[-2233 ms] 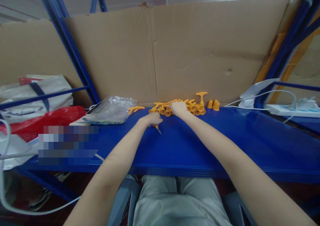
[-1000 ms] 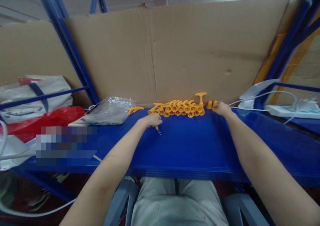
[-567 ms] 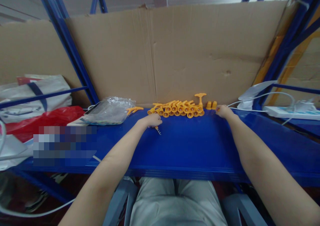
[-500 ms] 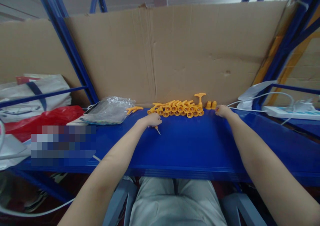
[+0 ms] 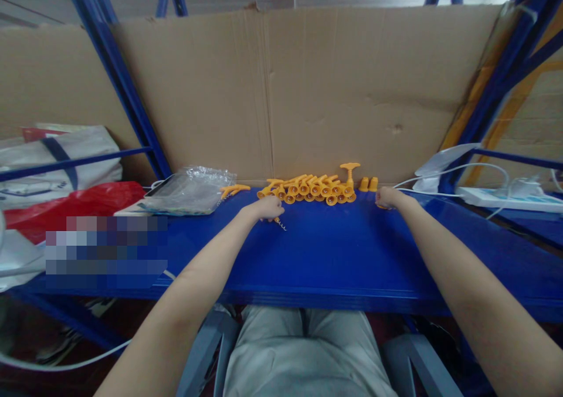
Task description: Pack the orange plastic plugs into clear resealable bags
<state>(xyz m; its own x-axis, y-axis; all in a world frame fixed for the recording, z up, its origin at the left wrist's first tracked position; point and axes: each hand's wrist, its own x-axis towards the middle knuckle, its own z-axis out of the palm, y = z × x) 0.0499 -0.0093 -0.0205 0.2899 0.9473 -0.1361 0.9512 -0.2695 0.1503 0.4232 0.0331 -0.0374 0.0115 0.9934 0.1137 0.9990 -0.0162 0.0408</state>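
Gripping orange corkscrew (image 5: 277, 220) in left hand (image 5: 268, 208), with metal spiral (image 5: 282, 226) exposed, near piled bell-bottomed corkscrews (image 5: 315, 197). Well apart from it, clasping mostly hidden orange piece (image 5: 382, 207) in right hand (image 5: 387, 197), beside two orange cups (image 5: 373, 184) on blue shelf (image 5: 325, 250).

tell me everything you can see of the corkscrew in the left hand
The corkscrew shows only in part: a thin, silvery spiral, metal by its look, with a bit of orange, seemingly plastic, at its upper end. The left hand is closed around the rest and hides it. In the picture the spiral slants down to the right, its tip uncovered, over the blue table; whether it touches the table cannot be told.
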